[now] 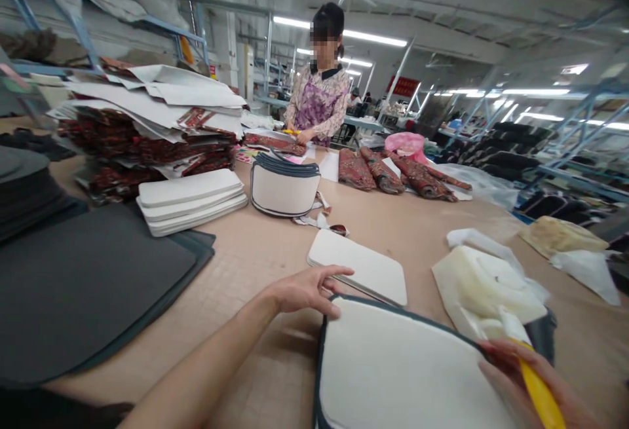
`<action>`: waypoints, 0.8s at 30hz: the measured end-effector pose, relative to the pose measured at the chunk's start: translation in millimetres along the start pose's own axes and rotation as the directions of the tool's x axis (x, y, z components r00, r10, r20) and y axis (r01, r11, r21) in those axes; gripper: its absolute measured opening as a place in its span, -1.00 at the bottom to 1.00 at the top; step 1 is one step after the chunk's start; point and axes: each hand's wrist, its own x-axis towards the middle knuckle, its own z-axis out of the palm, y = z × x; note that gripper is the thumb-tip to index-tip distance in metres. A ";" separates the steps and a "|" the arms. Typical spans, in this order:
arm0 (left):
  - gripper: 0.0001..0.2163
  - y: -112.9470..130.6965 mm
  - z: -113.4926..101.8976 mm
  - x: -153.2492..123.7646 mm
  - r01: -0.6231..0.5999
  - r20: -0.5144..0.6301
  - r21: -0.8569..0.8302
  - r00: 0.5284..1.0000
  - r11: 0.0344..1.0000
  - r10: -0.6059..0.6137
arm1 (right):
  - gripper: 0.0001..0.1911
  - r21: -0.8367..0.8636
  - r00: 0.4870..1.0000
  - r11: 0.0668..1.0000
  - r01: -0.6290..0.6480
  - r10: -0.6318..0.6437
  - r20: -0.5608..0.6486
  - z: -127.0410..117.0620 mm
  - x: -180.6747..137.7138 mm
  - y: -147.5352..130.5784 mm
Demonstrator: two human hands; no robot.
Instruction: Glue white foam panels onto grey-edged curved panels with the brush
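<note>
The left hand [305, 290] lies flat, fingers spread, on the far left corner of the near white pad [407, 370], gripping nothing. This dark-edged pad sits at the table's near edge. The right hand [525, 383], near right, is closed on a yellow tool [539, 395] at the pad's right edge. Just beyond lies a smaller white pad [361, 270]; bare table [255, 252] opens beyond that. Dark sheets [83, 285] fill the left; a person [319, 98] works far off.
</note>
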 end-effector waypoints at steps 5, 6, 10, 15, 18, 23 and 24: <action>-0.32 -3.0 4.4 0.5 -0.032 -0.046 0.120 0.998 0.992 0.038 | -0.56 -0.091 0.998 0.994 0.055 -0.051 0.046 -0.7 -1.1 -8.1; -0.33 -3.3 5.6 0.2 -0.038 -0.060 0.149 0.997 0.988 0.047 | -0.57 -0.106 0.996 0.991 0.080 -0.074 0.058 -0.8 -1.0 -9.2; -0.37 -4.5 15.7 -5.2 -0.053 -0.168 0.337 0.979 0.940 0.116 | -0.62 -0.124 0.980 0.975 0.184 -0.173 0.094 -0.3 -0.6 -11.5; -0.44 0.5 47.1 -22.2 -0.069 -0.304 0.613 0.898 0.787 0.316 | -0.65 -0.165 0.980 0.969 0.182 -0.165 0.110 4.0 -1.3 -7.4; -0.61 3.0 70.2 -32.1 -0.189 -0.197 0.801 0.813 0.568 0.548 | -0.65 -0.162 0.980 0.970 0.183 -0.168 0.104 5.0 -1.7 -3.5; -0.59 -7.8 93.1 -38.5 -0.247 0.083 0.920 0.881 0.304 0.466 | -0.64 -0.280 0.970 0.929 0.240 -0.221 0.097 -0.2 -2.0 -11.0; -0.55 -10.9 94.1 -38.1 -0.223 0.095 0.936 0.905 0.273 0.414 | -0.64 -0.306 0.964 0.914 0.266 -0.261 0.057 1.1 -4.4 -17.1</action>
